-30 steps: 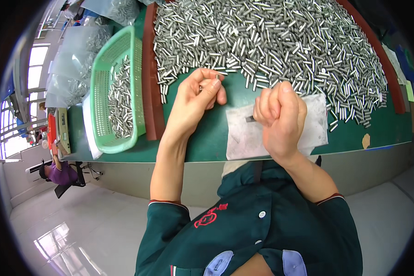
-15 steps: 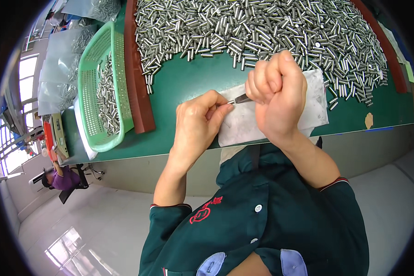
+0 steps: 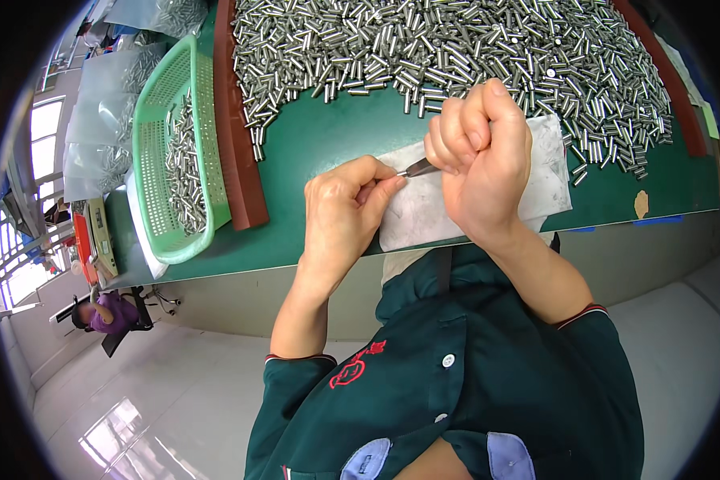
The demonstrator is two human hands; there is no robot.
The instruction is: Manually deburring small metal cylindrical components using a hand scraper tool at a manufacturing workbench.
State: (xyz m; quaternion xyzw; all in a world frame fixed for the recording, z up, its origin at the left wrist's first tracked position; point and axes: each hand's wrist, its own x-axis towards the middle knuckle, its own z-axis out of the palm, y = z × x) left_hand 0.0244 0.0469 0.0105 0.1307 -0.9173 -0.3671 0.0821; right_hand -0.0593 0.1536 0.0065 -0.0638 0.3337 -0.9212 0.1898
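My left hand (image 3: 340, 212) pinches a small shiny metal pin between thumb and fingertips; most of it is hidden. Closed in a fist, my right hand (image 3: 488, 164) grips a slim dark tapered tool (image 3: 418, 168), whose handle is buried in the palm. The tool's narrow tip meets the pin at my left fingertips. Both hands are above a smudged white cloth or paper sheet (image 3: 424, 216) at the table's near edge. Beyond them, a wide heap of loose metal pins (image 3: 448, 52) covers the far part of the green table (image 3: 304, 144).
Left of the heap runs a dark red rail (image 3: 244, 176), with another rail (image 3: 684, 112) on the right. A light green basket (image 3: 144, 160) holds more pins. Clear bags of pins (image 3: 100, 128) lie farther left. In the background, a person in purple (image 3: 116, 312) sits.
My hands stay almost in place, with the tool tip still against the pin. The right hand and tool shift very slightly; the view moves a little.
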